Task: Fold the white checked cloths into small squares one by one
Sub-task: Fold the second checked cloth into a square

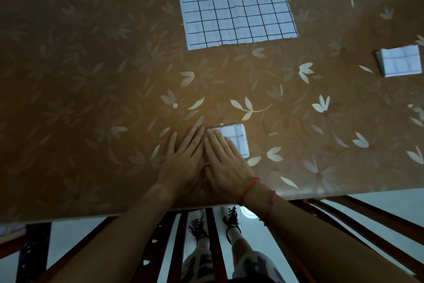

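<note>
A white checked cloth folded into a small square (238,139) lies near the table's front edge. My right hand (223,161) lies flat on its left part, fingers straight. My left hand (183,161) lies flat beside it, fingers straight, its fingertips at the cloth's left edge; most of the cloth's left side is hidden under the hands. A large unfolded checked cloth (234,0) is spread flat at the far middle of the table. A second folded checked square (400,61) sits at the right.
The table carries a brown covering with a pale flower pattern (91,76). Its front edge runs just below my wrists. Dark wooden chair rails (213,237) and my feet on a light floor show beneath.
</note>
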